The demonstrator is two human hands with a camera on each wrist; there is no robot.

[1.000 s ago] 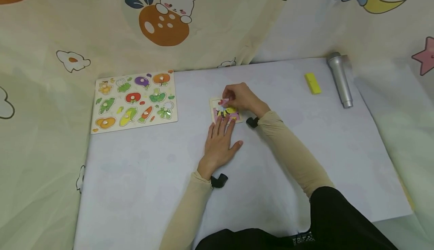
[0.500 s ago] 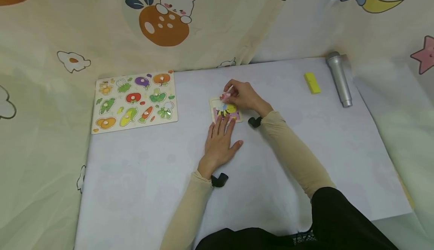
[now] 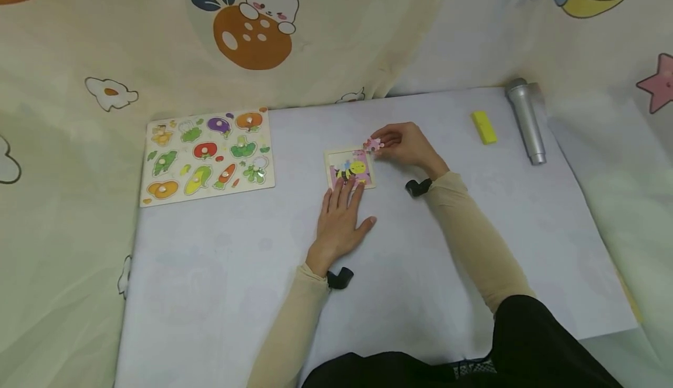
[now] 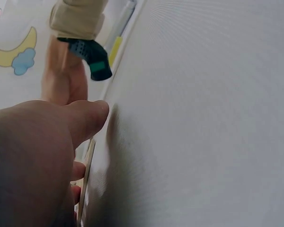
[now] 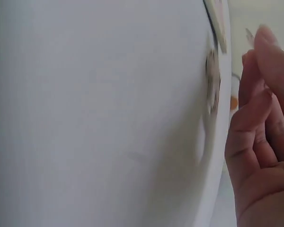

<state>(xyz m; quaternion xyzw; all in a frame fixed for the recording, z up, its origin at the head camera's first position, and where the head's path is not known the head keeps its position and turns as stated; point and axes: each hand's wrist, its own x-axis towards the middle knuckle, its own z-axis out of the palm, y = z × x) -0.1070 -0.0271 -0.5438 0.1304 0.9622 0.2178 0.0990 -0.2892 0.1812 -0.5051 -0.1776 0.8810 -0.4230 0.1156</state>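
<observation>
In the head view, a small square bee jigsaw puzzle (image 3: 357, 167) in a pale wooden frame lies mid-table, with a bare pale patch at its upper left. My left hand (image 3: 339, 224) rests flat, straight fingertips on the frame's near edge. A pink jigsaw piece (image 3: 374, 144) is just past the frame's upper right corner, beside the fingertips of my right hand (image 3: 407, 145). In the right wrist view the blurred piece (image 5: 212, 80) appears down on the table, apart from the loosely bent fingers (image 5: 248, 113), which show nothing between them.
A vegetable peg puzzle board (image 3: 207, 157) lies at the table's far left. Toward the far right are a yellow block (image 3: 484, 128) and a silver microphone (image 3: 527, 122). A printed cloth (image 3: 336, 37) hangs behind the white table (image 3: 221, 294).
My right hand has lifted the pink jigsaw piece out of the puzzle, carried it rightward past the frame and let it go. My left hand has stayed in place.
</observation>
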